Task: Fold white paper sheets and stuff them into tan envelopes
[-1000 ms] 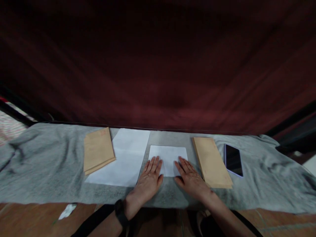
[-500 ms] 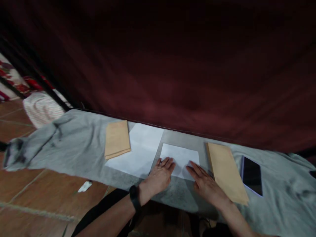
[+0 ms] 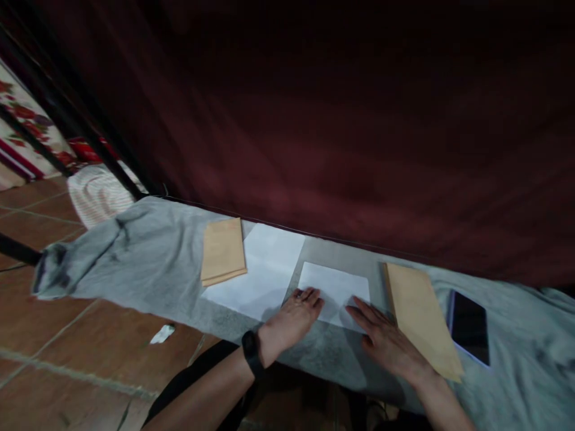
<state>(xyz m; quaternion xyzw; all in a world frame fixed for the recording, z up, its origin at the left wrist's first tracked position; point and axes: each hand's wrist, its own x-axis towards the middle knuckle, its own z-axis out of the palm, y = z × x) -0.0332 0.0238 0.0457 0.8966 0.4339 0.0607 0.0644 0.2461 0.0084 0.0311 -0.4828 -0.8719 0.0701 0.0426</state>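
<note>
A folded white sheet (image 3: 335, 286) lies on a grey cloth (image 3: 148, 263). My left hand (image 3: 294, 317) rests on the sheet's near left corner, its fingers bent downward onto the paper. My right hand (image 3: 384, 338) lies flat with fingers stretched out, their tips on the sheet's near right edge. A black band sits on my left wrist.
A larger white sheet (image 3: 260, 272) lies left of the folded one, with a brown envelope stack (image 3: 223, 250) on its left edge. Another brown envelope stack (image 3: 420, 317) and a dark phone (image 3: 469, 326) lie to the right. A dark red curtain hangs behind. A paper scrap (image 3: 162, 333) is on the tiled floor.
The view has swung left and tilted, showing more floor. My left fingers have curled in from flat. Both hands stay at the folded sheet's near edge.
</note>
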